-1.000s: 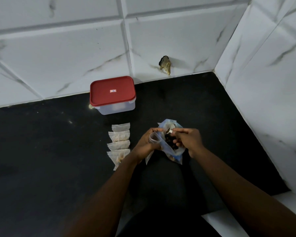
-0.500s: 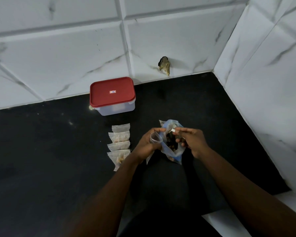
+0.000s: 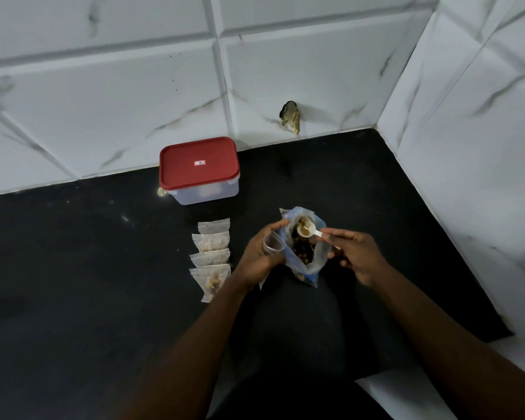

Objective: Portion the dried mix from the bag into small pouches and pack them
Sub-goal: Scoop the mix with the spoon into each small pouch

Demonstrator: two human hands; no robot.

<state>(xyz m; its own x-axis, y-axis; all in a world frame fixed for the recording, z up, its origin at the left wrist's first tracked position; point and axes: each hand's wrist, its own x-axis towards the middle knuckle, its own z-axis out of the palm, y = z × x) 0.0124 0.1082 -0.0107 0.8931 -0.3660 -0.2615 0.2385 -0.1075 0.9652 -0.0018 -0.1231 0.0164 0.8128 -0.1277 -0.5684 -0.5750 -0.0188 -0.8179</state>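
The left hand (image 3: 259, 253) holds two things at once: its fingers (image 3: 275, 227) are closed on the near rim of the blue-tinted clear plastic bag of dried mix (image 3: 305, 247), and they also keep a small empty clear pouch (image 3: 272, 244) with its mouth open, just beside the bag. I judge this is so the way from bag to pouch stays very short and little can spill. The bag stands on the black stone worktop (image 3: 103, 283), and the hand keeps its mouth wide open.

The right hand (image 3: 353, 253) pinches the handle of a small white plastic measuring spoon (image 3: 306, 230) between thumb and fingertips. The bowl of the spoon is loaded with brown mix and is level over the open bag, so falling crumbs would go back inside. The portion is not yet in the pouch.

To the left, four small clear filled pouches (image 3: 211, 253) lie in a column on the worktop, overlapping a little, probably to keep the finished ones apart and easy to count. Behind them, against the white marble-pattern tiled wall (image 3: 103, 101), stands a clear rectangular plastic box with a red lid (image 3: 199, 169), closed; it may be for packing.

The red lid has a small white and red label in its middle, too small to read. I see no other writing.
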